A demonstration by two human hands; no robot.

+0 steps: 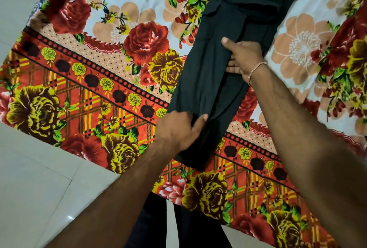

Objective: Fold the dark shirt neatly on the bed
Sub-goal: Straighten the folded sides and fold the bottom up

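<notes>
The dark shirt (210,73) lies on the bed as a long narrow strip, running from the top of the view down toward the bed's near edge. Its upper part, with a button visible, spreads wider at the top. My left hand (178,128) grips the lower end of the strip, thumb on top and fingers curled into the cloth. My right hand (244,57) holds the strip's right edge near its middle, thumb pointing up over the fabric and fingers tucked under a fold. A thread bracelet circles the right wrist.
The bed is covered by a floral blanket (99,80) with red and yellow roses and a checked border. White tiled floor (39,178) lies at the left and below. My dark trouser legs (158,224) show at the bed's near edge.
</notes>
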